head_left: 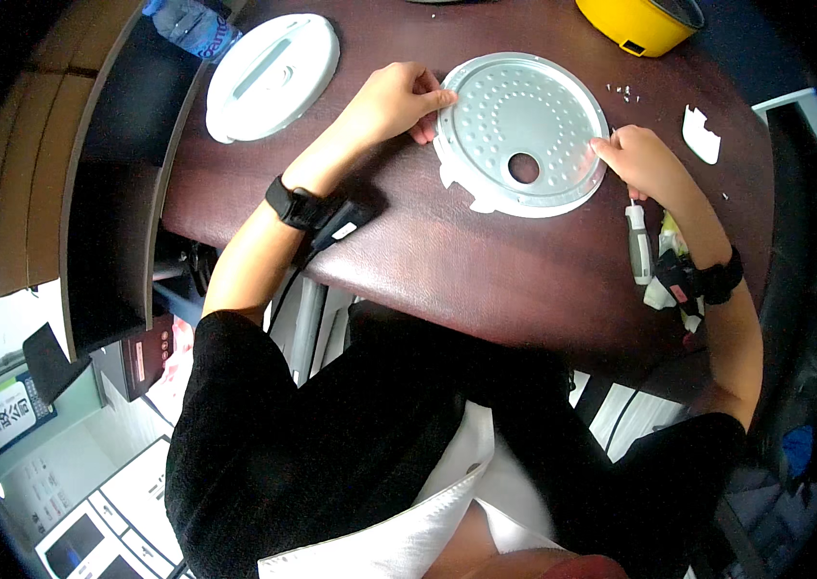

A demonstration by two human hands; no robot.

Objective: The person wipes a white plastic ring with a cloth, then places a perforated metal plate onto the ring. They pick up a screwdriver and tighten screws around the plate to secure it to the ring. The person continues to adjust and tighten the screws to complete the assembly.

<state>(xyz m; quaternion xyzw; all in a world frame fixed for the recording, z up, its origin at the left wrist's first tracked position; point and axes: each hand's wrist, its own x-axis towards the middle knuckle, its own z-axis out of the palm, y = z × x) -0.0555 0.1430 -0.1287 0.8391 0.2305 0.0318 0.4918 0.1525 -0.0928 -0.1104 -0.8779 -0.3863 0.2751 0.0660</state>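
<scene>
A round silver metal plate (548, 130) with raised dimples and one round hole sits between my hands, its lower rim edged with white pieces. My left hand (404, 101) pinches the plate's left rim between thumb and fingers. On the opposite rim, my right hand (635, 159) grips with the thumb on top; its other fingers are partly hidden. Just below my right hand lies a screwdriver (638, 246) with a grey and white handle. Beside it is a crumpled yellow and white wrapper (661, 289), partly covered by my right wrist.
A white oval lid (273, 77) and a plastic bottle (191, 27) are at the far left. At the far right stands a yellow round container (640, 24). White fragments (626, 94) and a broken white piece (701, 135) lie on the brown table (408, 241). A black adapter (346, 224) sits near its front edge.
</scene>
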